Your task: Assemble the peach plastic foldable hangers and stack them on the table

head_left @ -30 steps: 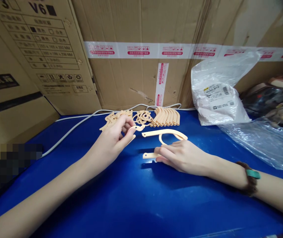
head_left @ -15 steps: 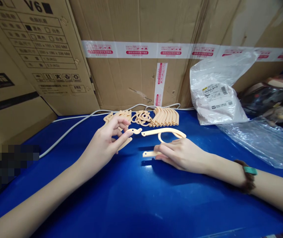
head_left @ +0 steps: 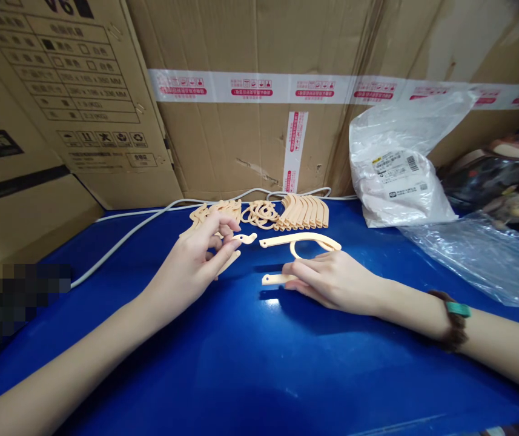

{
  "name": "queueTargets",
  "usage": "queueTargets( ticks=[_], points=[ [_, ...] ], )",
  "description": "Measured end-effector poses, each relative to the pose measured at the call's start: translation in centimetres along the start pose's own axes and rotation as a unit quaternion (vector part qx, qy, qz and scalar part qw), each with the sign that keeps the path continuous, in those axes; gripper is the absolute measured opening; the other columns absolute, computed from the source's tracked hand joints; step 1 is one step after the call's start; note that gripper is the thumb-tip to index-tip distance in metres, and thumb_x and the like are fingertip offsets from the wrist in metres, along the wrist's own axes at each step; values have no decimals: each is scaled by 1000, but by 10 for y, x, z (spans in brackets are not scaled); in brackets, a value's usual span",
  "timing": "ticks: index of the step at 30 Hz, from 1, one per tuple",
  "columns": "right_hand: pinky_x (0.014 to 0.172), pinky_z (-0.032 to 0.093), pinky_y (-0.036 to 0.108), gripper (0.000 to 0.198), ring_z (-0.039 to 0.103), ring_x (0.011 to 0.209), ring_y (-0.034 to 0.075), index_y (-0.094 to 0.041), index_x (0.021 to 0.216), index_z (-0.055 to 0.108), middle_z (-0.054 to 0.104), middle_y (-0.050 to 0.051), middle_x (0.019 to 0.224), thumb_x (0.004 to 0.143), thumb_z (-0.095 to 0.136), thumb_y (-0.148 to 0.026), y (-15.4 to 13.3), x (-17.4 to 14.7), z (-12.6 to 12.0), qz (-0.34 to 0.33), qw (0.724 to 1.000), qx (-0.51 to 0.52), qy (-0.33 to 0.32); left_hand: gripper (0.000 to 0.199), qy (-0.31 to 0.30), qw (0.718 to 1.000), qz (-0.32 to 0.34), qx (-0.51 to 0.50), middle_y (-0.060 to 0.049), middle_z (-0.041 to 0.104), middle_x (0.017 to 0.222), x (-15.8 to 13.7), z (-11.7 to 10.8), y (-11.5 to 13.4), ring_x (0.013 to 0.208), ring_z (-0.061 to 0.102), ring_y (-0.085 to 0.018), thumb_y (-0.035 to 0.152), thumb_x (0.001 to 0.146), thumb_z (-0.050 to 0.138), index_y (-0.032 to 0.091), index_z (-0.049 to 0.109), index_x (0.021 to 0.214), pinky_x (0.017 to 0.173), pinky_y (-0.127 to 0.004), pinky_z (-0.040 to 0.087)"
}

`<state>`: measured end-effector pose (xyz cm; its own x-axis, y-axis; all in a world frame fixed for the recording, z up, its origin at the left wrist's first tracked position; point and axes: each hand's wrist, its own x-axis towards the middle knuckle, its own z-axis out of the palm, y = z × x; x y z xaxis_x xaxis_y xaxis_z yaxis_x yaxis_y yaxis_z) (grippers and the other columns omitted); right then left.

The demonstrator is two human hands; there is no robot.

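My left hand [head_left: 195,254] is closed, its thumb and fingers pinching a beige plastic piece with a hooked tip and a small hole, which looks like a hanger hook [head_left: 249,238]. Most of that piece is hidden by the fingers. My right hand [head_left: 332,278] grips what looks like a folding hanger's arms. The upper hanger arm [head_left: 286,240] is long and curved, with a hole at its left end. A lower hanger arm [head_left: 272,279] sticks out from the fingertips, and a thin beige loop [head_left: 293,250] shows between them. A small gap separates the hook tip from the upper arm.
Behind my hands on the blue table [head_left: 241,363] lie piles of beige hooks [head_left: 200,213], rings [head_left: 261,213] and curved arms [head_left: 302,213]. A white cable [head_left: 127,236] runs behind them. Cardboard boxes [head_left: 223,151] form the back wall. Plastic bags [head_left: 399,181] lie right.
The hook in my left hand has shifted very slightly left, widening the gap to the upper arm. My right hand keeps the same grip. The view has tilted a little.
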<state>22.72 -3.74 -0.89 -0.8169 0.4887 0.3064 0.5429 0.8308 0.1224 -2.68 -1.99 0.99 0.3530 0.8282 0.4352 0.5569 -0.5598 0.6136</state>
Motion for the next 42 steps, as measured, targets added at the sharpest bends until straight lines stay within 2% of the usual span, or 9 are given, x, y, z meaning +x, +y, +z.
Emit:
queueTargets(
  ticks=[4, 8, 12, 18, 21, 26, 29, 35, 42],
  points=[
    [55, 37, 24, 38, 61, 61, 12, -15, 97, 53, 68, 5, 83, 103, 21, -34, 1, 0, 0, 3, 1000, 8, -4, 13, -9, 1000, 8, 15, 2, 57, 81, -1, 1, 2, 61, 57, -8, 31, 93, 51, 22, 49, 102, 47, -14, 46],
    [55, 37, 25, 37, 62, 62, 13, -15, 99, 54, 68, 5, 83, 103, 23, -35, 1, -1, 1, 12, 1000, 14, -5, 18, -33, 999, -4, -41, 0, 60, 91, -3, 1, 5, 70, 65, -11, 34, 95, 47, 22, 47, 109, 54, -18, 54],
    [53, 36, 26, 35, 62, 60, 13, -15, 100, 55, 68, 3, 82, 102, 26, -36, 2, -1, 2, 26, 1000, 8, -3, 22, -43, 999, 17, -12, -1, 62, 94, -3, 0, 4, 70, 64, -11, 34, 95, 49, 22, 53, 113, 58, -20, 54],
    [52, 33, 26, 31, 61, 57, 13, -18, 99, 57, 69, 0, 78, 101, 32, -36, 2, -1, 0, 44, 999, -10, 24, 20, -70, 993, 84, 42, -1, 63, 102, -1, 1, 5, 93, 61, -15, 33, 96, 48, 22, 62, 105, 77, -26, 50],
    [54, 36, 26, 30, 64, 62, 13, -18, 101, 59, 70, 1, 81, 100, 36, -37, 1, -2, -1, 48, 998, -1, 44, 18, -88, 991, 91, 48, 0, 61, 96, -3, 2, 5, 83, 61, -12, 33, 98, 45, 21, 58, 103, 75, -25, 48],
    [62, 41, 26, 29, 68, 75, 14, -18, 115, 59, 73, 2, 94, 97, 43, -34, 0, -3, -1, 48, 996, 18, 67, 12, -117, 982, 97, 115, 2, 60, 85, -7, 3, 6, 68, 57, -11, 28, 98, 41, 20, 49, 97, 61, -23, 42],
    [63, 41, 26, 29, 68, 75, 14, -17, 114, 62, 72, 2, 94, 98, 42, -31, 1, -2, 0, 44, 997, 16, 64, 16, -118, 974, 110, 160, 1, 57, 82, -7, 5, 9, 69, 55, -13, 31, 99, 39, 19, 48, 94, 61, -25, 41],
    [62, 41, 27, 30, 68, 74, 14, -18, 115, 62, 72, 1, 90, 98, 42, -32, 3, -4, 1, 45, 997, 9, 69, 28, -140, 941, 176, 254, 0, 52, 79, -11, 9, 13, 73, 51, -18, 46, 98, 36, 20, 45, 88, 58, -28, 35],
    [60, 40, 26, 28, 65, 68, 11, -19, 112, 65, 70, -1, 83, 97, 47, -34, 3, -5, 1, 19, 994, -4, 112, 27, -185, 937, 152, 252, -1, 53, 82, -10, 9, 13, 76, 51, -18, 39, 100, 30, 20, 45, 87, 61, -29, 35]
  ],
)
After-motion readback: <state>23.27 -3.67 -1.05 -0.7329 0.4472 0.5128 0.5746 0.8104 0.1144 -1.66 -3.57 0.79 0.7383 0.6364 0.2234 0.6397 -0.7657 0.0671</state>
